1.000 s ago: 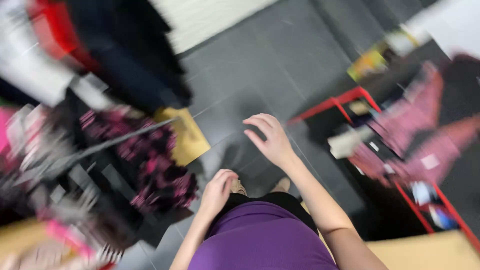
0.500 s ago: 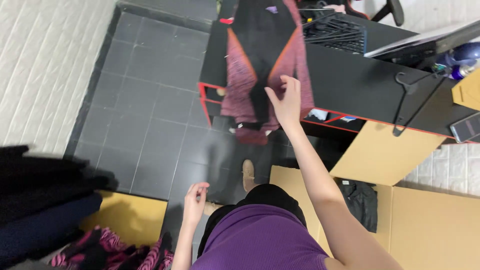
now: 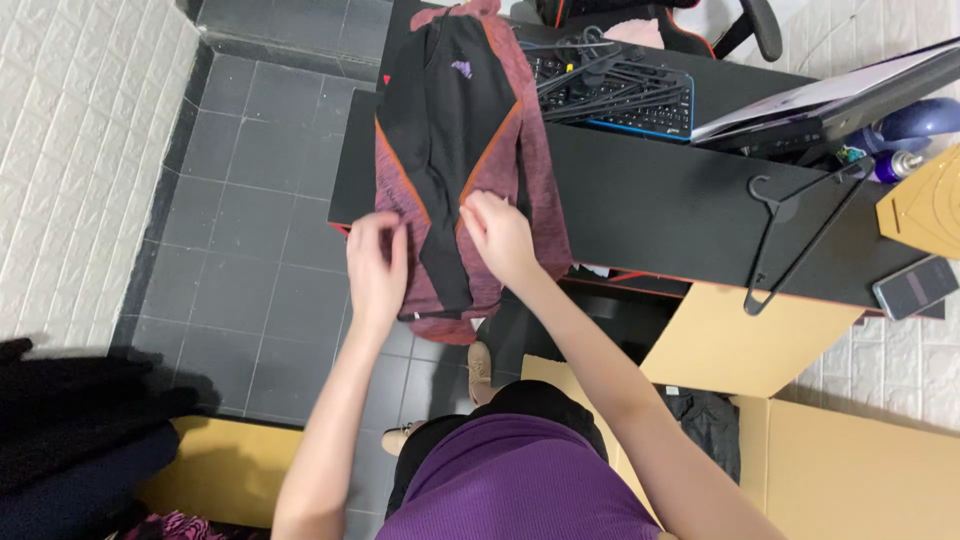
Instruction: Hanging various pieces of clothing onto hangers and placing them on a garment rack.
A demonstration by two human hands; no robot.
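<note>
Both hands — left hand [image 3: 377,262], right hand [image 3: 498,233] — pinch the hem of a black-and-maroon jacket [image 3: 462,130] lying flat on the black desk [image 3: 660,210] — arms outstretched, fingers curled into the fabric.

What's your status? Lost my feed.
Left hand and right hand on maroon-and-black jacket, spread on black desk. Hangers beside it, apart.

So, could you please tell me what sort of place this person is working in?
Probably a home room or small workspace where clothes are sorted. A maroon and black jacket lies on a black desk under both hands, beside a keyboard, loose hangers and cardboard boxes on a grey tiled floor.
</note>
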